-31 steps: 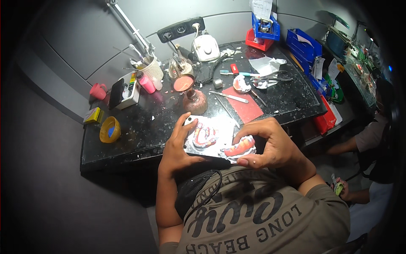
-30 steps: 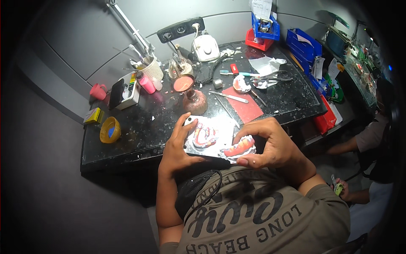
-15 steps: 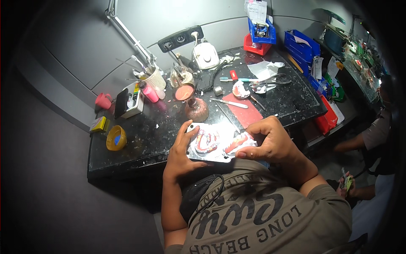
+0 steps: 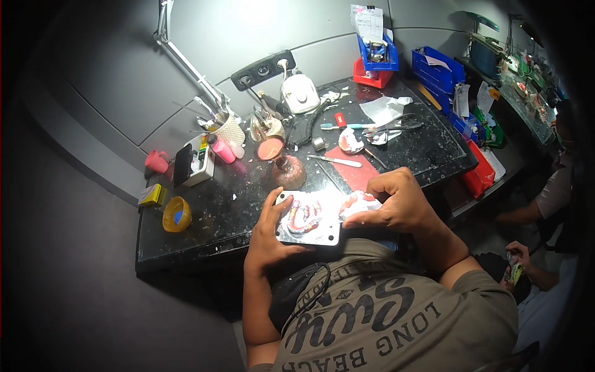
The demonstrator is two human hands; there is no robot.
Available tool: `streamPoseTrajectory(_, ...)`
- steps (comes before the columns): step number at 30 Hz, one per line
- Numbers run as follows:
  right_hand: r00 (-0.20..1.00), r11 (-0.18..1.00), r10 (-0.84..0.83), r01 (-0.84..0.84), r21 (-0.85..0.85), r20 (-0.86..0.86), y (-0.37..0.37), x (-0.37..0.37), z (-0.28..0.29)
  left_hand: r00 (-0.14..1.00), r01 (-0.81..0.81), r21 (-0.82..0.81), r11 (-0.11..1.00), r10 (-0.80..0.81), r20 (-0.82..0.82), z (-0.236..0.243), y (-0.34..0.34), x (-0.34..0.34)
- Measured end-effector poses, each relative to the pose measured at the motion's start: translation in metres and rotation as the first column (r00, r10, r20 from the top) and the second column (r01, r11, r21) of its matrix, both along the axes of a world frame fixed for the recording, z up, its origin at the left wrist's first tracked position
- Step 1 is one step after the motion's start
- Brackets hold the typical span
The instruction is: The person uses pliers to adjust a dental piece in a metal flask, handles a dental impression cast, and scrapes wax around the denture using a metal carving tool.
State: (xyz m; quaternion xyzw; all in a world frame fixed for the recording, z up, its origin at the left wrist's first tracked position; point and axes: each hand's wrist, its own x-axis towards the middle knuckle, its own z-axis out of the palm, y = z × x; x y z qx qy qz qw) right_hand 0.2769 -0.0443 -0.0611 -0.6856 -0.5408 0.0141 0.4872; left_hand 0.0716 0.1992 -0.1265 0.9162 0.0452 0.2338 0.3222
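Observation:
My left hand is closed around the left side of a flat white plate with dark spots at its corners. On the plate sits a horseshoe-shaped dental model with a pink and yellowish arch, partly washed out by glare. Just right of the plate, my right hand pinches a white dental cast with pink on top between thumb and fingers. The fingers hide part of this cast. Both pieces are held up near my shirt, in front of the bench edge.
The black bench carries an hourglass-shaped burner-like stand, a red sheet, a knife, another cast and a toothbrush. A yellow bowl stands left. Blue bins are at right, near another person's hand.
My right hand has tilted the dental cast and drawn it off the plate's right edge, so the plate's near right corner now shows. The left hand still grips the plate.

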Motion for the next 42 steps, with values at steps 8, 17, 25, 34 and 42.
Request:
streamPoseTrajectory(8, 0.981, 0.993, -0.088, 0.074, 0.086, 0.174, 0.002, 0.003, 0.003, 1.0, 0.002, -0.019, 1.0, -0.001, 0.012, -0.003, 0.001, 0.0)
streamPoseTrajectory(17, 0.953, 0.985, -0.159, 0.138, 0.099, 0.256, 0.003, 0.005, 0.002, 1.0, -0.004, -0.004, 1.0, 0.004, 0.008, -0.001, 0.0, 0.0)
streamPoseTrajectory(25, 0.946, 0.984, -0.176, 0.159, 0.085, 0.272, 0.003, 0.007, 0.001, 1.0, -0.002, -0.013, 1.0, 0.002, 0.015, -0.003, 0.001, 0.0)
streamPoseTrajectory(34, 0.933, 0.979, -0.2, 0.178, 0.099, 0.298, 0.005, 0.009, -0.001, 1.0, 0.002, 0.004, 1.0, -0.002, 0.018, -0.002, 0.001, 0.001)
streamPoseTrajectory(42, 0.922, 0.979, -0.191, 0.156, 0.129, 0.336, 0.005, 0.012, -0.003, 1.0, 0.004, 0.006, 1.0, -0.004, 0.023, -0.002, 0.001, 0.0)
